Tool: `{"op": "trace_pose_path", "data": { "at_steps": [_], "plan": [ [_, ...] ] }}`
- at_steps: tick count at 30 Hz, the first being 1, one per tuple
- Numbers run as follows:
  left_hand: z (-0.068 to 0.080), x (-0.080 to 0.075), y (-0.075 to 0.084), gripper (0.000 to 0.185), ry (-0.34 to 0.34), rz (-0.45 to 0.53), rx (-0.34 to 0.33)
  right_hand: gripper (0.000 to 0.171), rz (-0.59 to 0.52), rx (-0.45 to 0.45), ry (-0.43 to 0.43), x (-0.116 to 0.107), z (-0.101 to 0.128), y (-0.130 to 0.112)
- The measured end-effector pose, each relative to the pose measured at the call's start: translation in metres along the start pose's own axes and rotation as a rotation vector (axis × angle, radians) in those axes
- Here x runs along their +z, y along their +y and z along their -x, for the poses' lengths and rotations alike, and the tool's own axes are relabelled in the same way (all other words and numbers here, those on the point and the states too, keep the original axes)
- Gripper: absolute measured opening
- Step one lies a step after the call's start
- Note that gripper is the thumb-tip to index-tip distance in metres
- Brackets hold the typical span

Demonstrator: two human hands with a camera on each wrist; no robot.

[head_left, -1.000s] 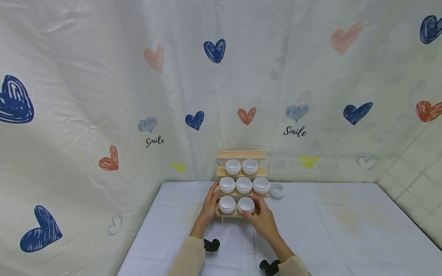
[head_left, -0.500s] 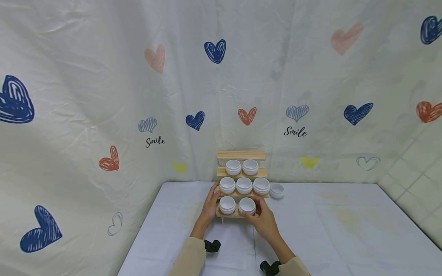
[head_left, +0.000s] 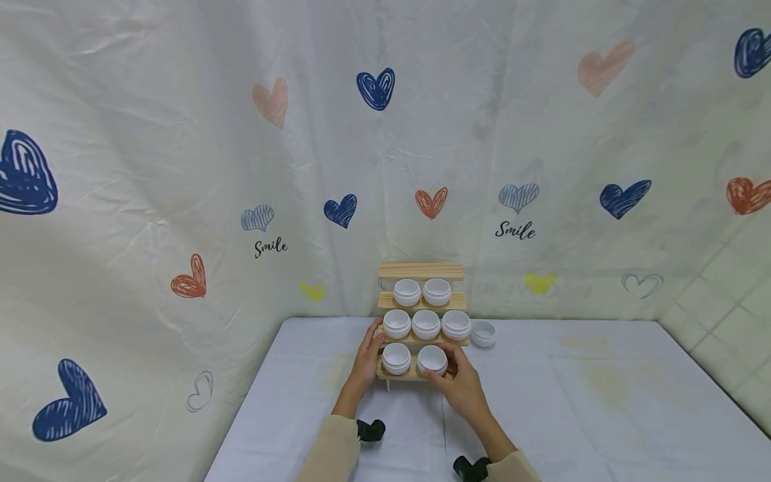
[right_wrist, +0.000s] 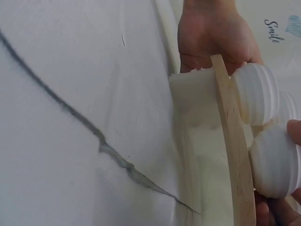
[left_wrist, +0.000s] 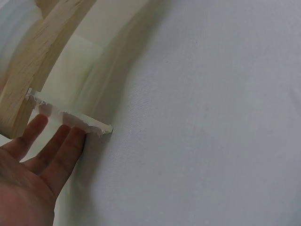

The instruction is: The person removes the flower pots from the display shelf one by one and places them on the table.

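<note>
A stepped wooden rack (head_left: 420, 270) stands at the back of the table and holds several white jars on its lower shelves. My right hand (head_left: 460, 385) grips the right white jar (head_left: 432, 359) on the bottom shelf; in the right wrist view my thumb (right_wrist: 294, 130) lies over that jar (right_wrist: 275, 160) behind the shelf edge (right_wrist: 230, 141). My left hand (head_left: 367, 351) rests against the rack's left side. Its straight fingers (left_wrist: 61, 146) touch the rack's white foot (left_wrist: 70, 120) beneath the wooden side piece (left_wrist: 44, 61).
One more white jar (head_left: 483, 333) sits on the table (head_left: 572, 402) just right of the rack. A heart-printed cloth (head_left: 181, 167) hangs close behind and to the left. A dark crease (right_wrist: 70, 113) runs across the white tablecloth.
My right hand and the jar it grips have edged slightly right on the bottom shelf. The left hand stays at the rack's side.
</note>
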State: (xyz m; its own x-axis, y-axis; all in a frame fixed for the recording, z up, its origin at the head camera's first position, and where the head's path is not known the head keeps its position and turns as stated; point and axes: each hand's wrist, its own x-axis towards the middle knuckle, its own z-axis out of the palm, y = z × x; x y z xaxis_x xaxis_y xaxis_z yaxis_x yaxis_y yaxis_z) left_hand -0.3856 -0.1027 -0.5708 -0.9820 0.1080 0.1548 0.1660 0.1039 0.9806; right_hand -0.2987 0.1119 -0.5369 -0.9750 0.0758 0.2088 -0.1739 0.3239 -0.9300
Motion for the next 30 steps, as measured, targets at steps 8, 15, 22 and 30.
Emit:
{"op": "trace_pose_path", "data": {
  "at_steps": [8, 15, 22, 30],
  "plan": [
    [0.0004, 0.0017, 0.0012, 0.052, 0.011, 0.016, 0.004, 0.064, -0.028, -0.014, 0.008, -0.0035, 0.0012, 0.0015],
    [0.0003, 0.001, 0.0001, 0.05, 0.013, -0.005, 0.008, 0.064, -0.044, 0.008, 0.007, -0.0031, 0.0005, 0.0043],
    [-0.0008, 0.0005, -0.0035, 0.051, 0.013, 0.011, 0.012, 0.063, -0.069, 0.021, 0.008, -0.0052, 0.0029, 0.0026],
    [0.0019, -0.0007, 0.0048, 0.05, -0.003, 0.034, 0.003, 0.064, -0.083, 0.023, -0.009, -0.0102, 0.006, 0.0016]
  ]
}}
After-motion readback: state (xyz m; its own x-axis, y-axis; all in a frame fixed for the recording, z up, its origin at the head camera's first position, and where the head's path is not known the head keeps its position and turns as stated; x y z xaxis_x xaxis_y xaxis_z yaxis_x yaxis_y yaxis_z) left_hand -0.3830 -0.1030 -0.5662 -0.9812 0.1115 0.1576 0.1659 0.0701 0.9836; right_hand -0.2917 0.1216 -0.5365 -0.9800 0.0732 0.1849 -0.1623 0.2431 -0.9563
